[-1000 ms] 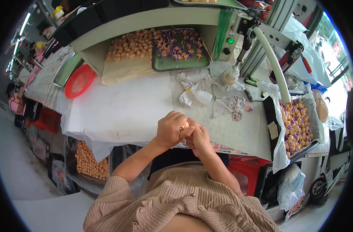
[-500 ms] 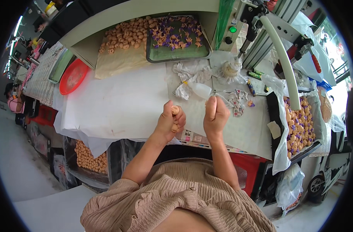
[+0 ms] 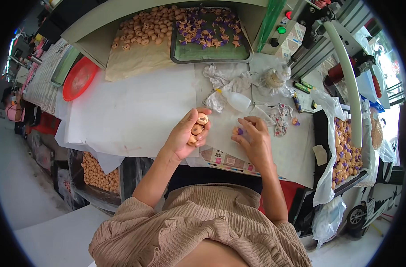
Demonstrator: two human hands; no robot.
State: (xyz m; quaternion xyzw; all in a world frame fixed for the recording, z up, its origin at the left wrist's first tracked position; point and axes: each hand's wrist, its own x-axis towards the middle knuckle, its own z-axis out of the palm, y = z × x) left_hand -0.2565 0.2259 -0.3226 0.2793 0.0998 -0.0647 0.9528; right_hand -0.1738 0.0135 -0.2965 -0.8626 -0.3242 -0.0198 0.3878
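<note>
My left hand [image 3: 185,135] is closed around several small, round, peach-coloured hollow doll heads [image 3: 197,129], stacked in the palm and fingers. The top one shows a dark opening. To its right, my right hand [image 3: 256,140] hovers low over the table with thumb and fingers apart. In the gap between them shows a small peach-and-purple figure piece [image 3: 238,131]; it seems to lie on the table rather than be gripped. Another peach-and-purple piece [image 3: 295,121] lies farther right, beside a patterned cloth [image 3: 280,119].
Loose doll heads [image 3: 145,26] and a tray [image 3: 189,59] of peach-purple pieces lie under the shelf. A white squeeze bottle [image 3: 237,101] lies ahead. At right are a press machine [image 3: 280,30] and a box of pieces [image 3: 345,153]. A red basin [image 3: 79,79] stands left.
My right hand has opened from a closed grip and turned over, moving slightly right and down. My left hand has shifted a little left and turned, showing more of the doll heads.
</note>
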